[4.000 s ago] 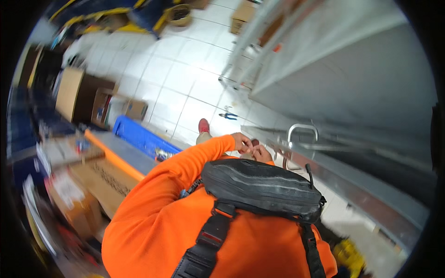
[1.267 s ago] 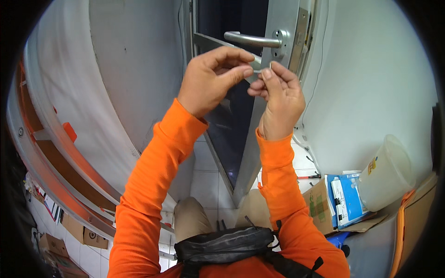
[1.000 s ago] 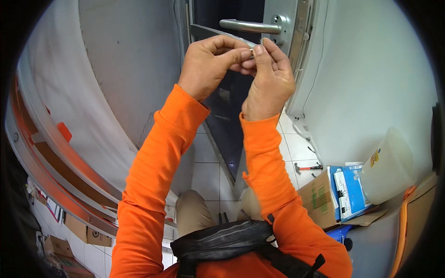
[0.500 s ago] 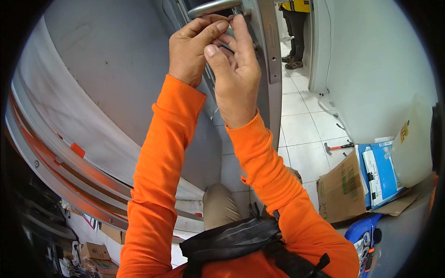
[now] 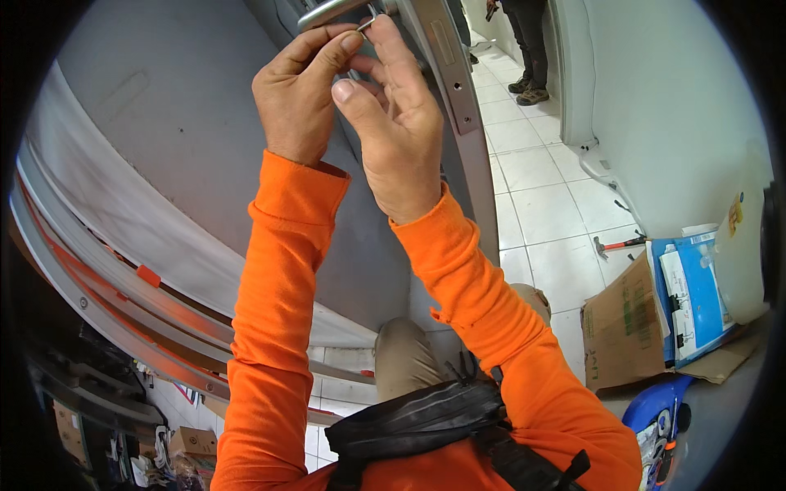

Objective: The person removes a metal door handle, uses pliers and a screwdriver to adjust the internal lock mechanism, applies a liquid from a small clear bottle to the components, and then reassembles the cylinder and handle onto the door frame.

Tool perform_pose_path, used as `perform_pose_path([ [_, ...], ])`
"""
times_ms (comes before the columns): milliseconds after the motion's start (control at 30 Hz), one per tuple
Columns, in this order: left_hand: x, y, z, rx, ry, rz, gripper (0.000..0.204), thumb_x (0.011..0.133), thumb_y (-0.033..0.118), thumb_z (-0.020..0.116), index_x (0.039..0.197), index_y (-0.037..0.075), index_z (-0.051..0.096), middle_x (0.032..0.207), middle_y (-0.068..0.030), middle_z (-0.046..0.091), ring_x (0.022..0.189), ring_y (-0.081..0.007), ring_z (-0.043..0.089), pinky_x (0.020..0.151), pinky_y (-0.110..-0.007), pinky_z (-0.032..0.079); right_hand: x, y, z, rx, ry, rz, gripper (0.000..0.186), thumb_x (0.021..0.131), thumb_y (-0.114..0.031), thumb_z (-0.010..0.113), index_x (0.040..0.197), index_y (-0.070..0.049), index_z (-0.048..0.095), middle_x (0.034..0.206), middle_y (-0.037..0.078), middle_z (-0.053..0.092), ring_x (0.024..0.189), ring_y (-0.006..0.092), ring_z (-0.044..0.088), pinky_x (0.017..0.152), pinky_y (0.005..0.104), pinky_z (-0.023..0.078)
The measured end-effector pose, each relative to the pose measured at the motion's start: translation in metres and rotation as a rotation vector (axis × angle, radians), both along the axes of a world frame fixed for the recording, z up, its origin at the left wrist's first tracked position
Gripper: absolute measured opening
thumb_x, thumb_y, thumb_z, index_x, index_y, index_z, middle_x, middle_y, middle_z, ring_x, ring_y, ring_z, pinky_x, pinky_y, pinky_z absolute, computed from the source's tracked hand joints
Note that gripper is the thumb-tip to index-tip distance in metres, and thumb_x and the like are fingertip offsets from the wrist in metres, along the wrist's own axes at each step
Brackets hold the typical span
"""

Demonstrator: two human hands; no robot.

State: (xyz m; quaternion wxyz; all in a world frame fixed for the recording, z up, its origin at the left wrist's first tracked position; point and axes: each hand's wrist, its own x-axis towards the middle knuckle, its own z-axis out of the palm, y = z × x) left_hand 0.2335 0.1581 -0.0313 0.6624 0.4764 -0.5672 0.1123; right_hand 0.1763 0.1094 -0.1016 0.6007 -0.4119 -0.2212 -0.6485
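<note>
My left hand point(image 5: 296, 102) pinches a thin, bent metal hex key point(image 5: 366, 26) between thumb and fingertips, just beneath the lever handle point(image 5: 331, 13) of a grey door. Close on its right, my right hand point(image 5: 403, 135) has its thumb apart and its index finger stretched up along the end of the key. The other right fingers bend behind, partly hidden. Along the door's edge runs a metal lock plate point(image 5: 446, 49) with screw holes. Where the tip of the key sits at the handle is too small to make out.
A person in dark trousers point(image 5: 530, 41) stands in the passage beyond the door. On the tiled floor point(image 5: 540, 204) lies a hammer point(image 5: 620, 244). A cardboard box point(image 5: 626, 327) with a blue folder is at the right. Curved metal rails point(image 5: 123, 315) stand at the left.
Both hands and the door handle appear further left and higher in view. The key now shows more clearly between the fingers. More of the passage floor is visible.
</note>
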Motion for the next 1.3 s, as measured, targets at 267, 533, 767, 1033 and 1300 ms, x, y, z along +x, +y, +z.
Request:
perform_pose_path([
  [267,0.001,0.003,-0.003,-0.103,-0.132,0.156,0.013,0.091,0.003,0.077,0.103,-0.001,0.079,0.093,-0.0045,0.078,0.082,-0.0095,0.07,0.073,-0.023,0.056,0.002,0.004,-0.001,0.004,-0.008,0.035,0.073,0.092,-0.011,0.067,0.157,0.003,0.037,0.128,0.018,0.065,0.119,0.0239,0.061,0.103,0.0378,0.047],
  [533,-0.011,-0.003,-0.002,-0.127,-0.058,0.234,0.012,0.089,0.007,0.081,0.099,0.001,0.08,0.089,-0.0036,0.078,0.078,-0.0077,0.068,0.07,-0.022,0.054,-0.006,-0.006,0.004,-0.022,0.0,0.094,0.071,0.096,-0.014,0.064,0.158,0.005,0.035,0.13,0.021,0.065,0.118,0.0233,0.063,0.1,0.034,0.051],
  [767,-0.009,-0.017,-0.009,-0.278,-0.314,0.496,0.011,0.085,0.012,0.084,0.092,0.004,0.079,0.083,-0.0037,0.076,0.071,-0.0118,0.067,0.067,-0.026,0.054,-0.021,-0.01,0.003,-0.048,-0.007,0.171,0.067,0.102,-0.017,0.057,0.158,0.008,0.03,0.147,0.026,0.053,0.133,0.0276,0.056,0.11,0.0355,0.047],
  [1033,-0.029,-0.001,0.005,-0.094,-0.246,0.528,0.013,0.087,0.016,0.08,0.093,0.005,0.078,0.082,-0.0076,0.075,0.071,-0.0182,0.069,0.068,-0.032,0.055,-0.03,-0.028,0.004,-0.133,0.082,0.086,0.053,0.107,-0.012,0.05,0.154,0.01,0.037,0.154,0.024,0.046,0.137,0.0276,0.054,0.118,0.0379,0.04],
  [1300,-0.041,0.011,0.015,0.034,-0.442,0.723,0.012,0.089,0.018,0.074,0.088,0.005,0.075,0.079,-0.0104,0.073,0.074,-0.0277,0.068,0.069,-0.039,0.054,-0.022,-0.019,0.023,0.056,0.109,0.614,0.047,0.109,-0.024,0.048,0.148,0.002,0.047,0.14,0.015,0.059,0.126,0.0243,0.06,0.108,0.0363,0.047],
])
